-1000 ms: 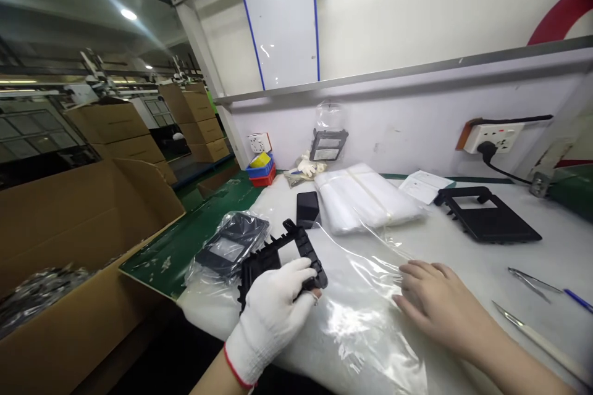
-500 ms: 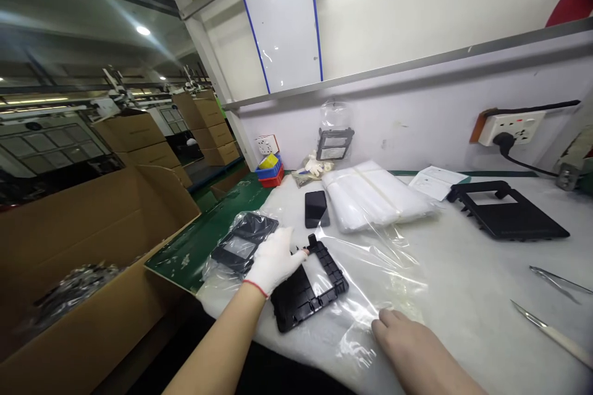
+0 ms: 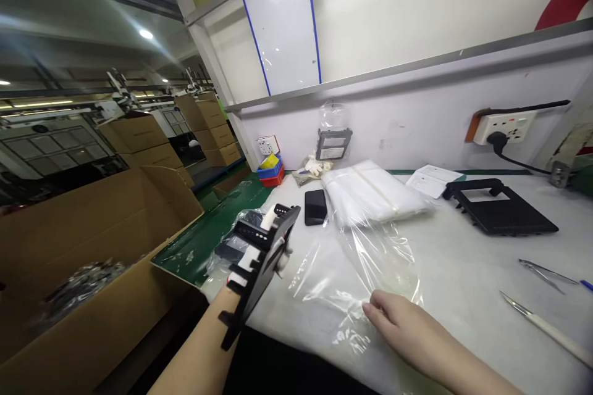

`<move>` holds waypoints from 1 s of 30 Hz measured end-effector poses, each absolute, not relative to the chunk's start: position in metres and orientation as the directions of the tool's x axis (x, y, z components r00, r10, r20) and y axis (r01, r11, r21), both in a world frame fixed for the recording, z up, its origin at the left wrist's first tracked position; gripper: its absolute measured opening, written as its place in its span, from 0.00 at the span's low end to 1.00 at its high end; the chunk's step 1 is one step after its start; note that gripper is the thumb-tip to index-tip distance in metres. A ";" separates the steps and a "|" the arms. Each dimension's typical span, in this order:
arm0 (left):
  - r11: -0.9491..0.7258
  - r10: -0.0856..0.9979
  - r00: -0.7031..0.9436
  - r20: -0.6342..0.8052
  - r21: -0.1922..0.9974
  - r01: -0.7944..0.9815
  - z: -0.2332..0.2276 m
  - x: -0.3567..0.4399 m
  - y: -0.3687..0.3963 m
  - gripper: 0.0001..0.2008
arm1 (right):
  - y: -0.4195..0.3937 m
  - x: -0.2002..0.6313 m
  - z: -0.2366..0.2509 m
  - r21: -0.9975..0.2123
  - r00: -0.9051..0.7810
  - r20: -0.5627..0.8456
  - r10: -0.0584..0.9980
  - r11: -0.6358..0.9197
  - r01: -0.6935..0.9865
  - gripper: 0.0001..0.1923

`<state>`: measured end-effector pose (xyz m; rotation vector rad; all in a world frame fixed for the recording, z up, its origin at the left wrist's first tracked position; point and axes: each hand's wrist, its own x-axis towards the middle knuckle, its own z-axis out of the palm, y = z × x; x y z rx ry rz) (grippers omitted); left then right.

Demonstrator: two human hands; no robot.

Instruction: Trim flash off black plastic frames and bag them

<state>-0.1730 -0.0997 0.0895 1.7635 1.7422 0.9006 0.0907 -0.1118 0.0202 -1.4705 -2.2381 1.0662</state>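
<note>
My left hand, in a white glove, grips a black plastic frame that is tilted up on its edge and hides most of the fingers. My right hand, bare, pinches the near edge of a clear plastic bag lying on the white-covered table. Behind the left hand lies another black frame inside a clear bag. Farther back is a stack of clear bags, with a black phone on its left.
At right lie a black frame, tweezers and a white-handled knife. A paper sheet is near the wall. An open cardboard box stands left of the table. Small blue and red bins sit at the back.
My left hand has lifted the black frame off the table and turned it up on edge. My right hand has moved slightly up and left, raising part of the clear bag.
</note>
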 end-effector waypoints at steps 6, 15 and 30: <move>-0.097 0.887 0.431 -0.163 0.848 0.520 0.080 -0.123 -0.125 0.17 | -0.103 0.087 0.017 -0.883 -0.494 -0.118 0.861 0.137 0.448 0.09; -0.101 0.919 0.339 -0.204 0.708 0.699 0.044 -0.126 -0.102 0.33 | -0.124 0.105 0.023 -0.766 -0.519 0.291 0.804 0.521 0.377 0.13; 0.222 0.966 -0.147 -0.215 0.974 0.037 0.055 -0.121 -0.125 0.26 | -0.123 0.126 0.030 -0.122 -0.472 0.544 0.694 0.622 0.773 0.19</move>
